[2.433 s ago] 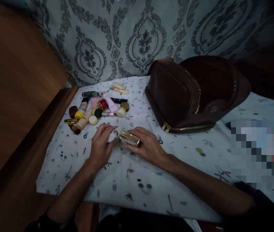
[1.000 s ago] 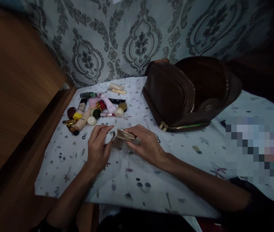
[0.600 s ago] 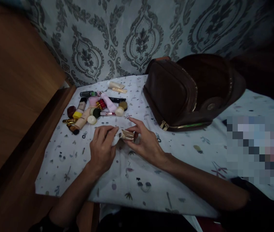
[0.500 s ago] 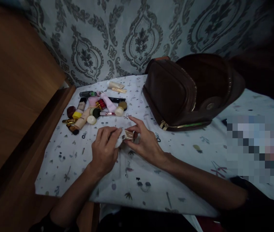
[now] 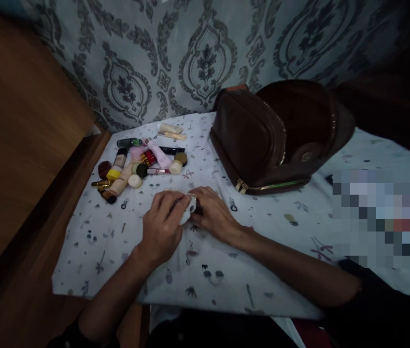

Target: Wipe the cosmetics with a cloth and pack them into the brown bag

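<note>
My left hand [image 5: 163, 227] is closed on a crumpled white wipe [image 5: 187, 212], which is pressed against a small gold item. The fingers of my right hand [image 5: 214, 215] are wrapped round the other end of that small item [image 5: 198, 208], which has a dark part; most of it is hidden between the hands. Both hands are close together over the white patterned cloth [image 5: 226, 285]. Behind them to the left lies a group of cosmetics, with a pink tube [image 5: 160, 153], a cream round jar [image 5: 135, 181] and a yellow-lidded jar [image 5: 113, 173].
A brown leather bag [image 5: 251, 140] with its zip open stands right of the hands. Two tubes [image 5: 170, 128] lie at the back near the patterned curtain [image 5: 205, 58]. A wooden panel [image 5: 27, 121] rises at the left. The far right is pixelated.
My right hand's fingers have closed in round the small item, and its raised index finger has come down. The item has turned between the hands. The view has shifted slightly.
</note>
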Available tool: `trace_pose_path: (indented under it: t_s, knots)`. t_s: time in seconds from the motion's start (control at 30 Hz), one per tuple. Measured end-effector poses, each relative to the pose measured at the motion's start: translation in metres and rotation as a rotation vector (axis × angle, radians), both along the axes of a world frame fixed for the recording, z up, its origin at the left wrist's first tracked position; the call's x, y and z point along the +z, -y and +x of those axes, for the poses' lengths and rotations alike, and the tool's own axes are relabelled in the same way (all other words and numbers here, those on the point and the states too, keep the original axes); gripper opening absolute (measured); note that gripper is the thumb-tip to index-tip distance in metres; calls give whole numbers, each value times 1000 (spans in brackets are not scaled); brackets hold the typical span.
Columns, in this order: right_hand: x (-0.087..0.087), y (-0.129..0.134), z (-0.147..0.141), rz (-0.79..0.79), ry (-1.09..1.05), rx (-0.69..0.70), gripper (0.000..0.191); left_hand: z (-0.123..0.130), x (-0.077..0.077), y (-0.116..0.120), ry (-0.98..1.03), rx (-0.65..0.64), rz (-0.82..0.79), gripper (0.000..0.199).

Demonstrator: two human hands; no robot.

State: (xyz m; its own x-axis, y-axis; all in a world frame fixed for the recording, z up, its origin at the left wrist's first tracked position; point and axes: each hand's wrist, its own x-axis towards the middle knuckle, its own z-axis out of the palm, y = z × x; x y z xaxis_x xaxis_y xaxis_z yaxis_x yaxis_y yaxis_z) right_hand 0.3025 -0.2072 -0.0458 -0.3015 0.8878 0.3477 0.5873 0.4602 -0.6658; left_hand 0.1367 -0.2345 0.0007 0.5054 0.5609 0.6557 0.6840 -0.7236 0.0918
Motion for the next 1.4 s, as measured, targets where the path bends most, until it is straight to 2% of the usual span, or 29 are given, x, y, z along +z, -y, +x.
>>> trace_pose_path:
  t_s: [0.1, 0.2, 0.33, 0.5, 0.63, 0.87, 1.0, 1.17, 1.4]
  knots:
    - [2, -1, 2, -10, 38, -2, 11, -6, 0, -2, 6, 21, -25, 47]
    - [7, 1, 4, -12, -44, 19, 5, -12, 1, -5, 66, 38, -46, 44]
    - [13, 3, 5, 91, -185, -8, 11, -20, 3, -8, 192, 78, -116, 37]
    - [19, 5, 7, 249, -218, -14, 14, -25, 4, -11, 326, 61, -212, 32]
    - [21, 6, 7, 262, -208, -8, 13, -23, 0, -11, 250, 52, -221, 36]
    - [16, 5, 5, 258, -244, 5, 15, -18, -3, -7, 76, 96, -76, 47]
    - [13, 4, 6, 248, -250, 21, 22, -9, -2, -4, 39, 35, -2, 49]
    - [10, 5, 5, 264, -250, 64, 46, 4, -2, 2, 35, -76, 49, 45]
    - [8, 4, 5, 257, -265, 81, 42, 0, -1, 2, 6, -211, 19, 45]
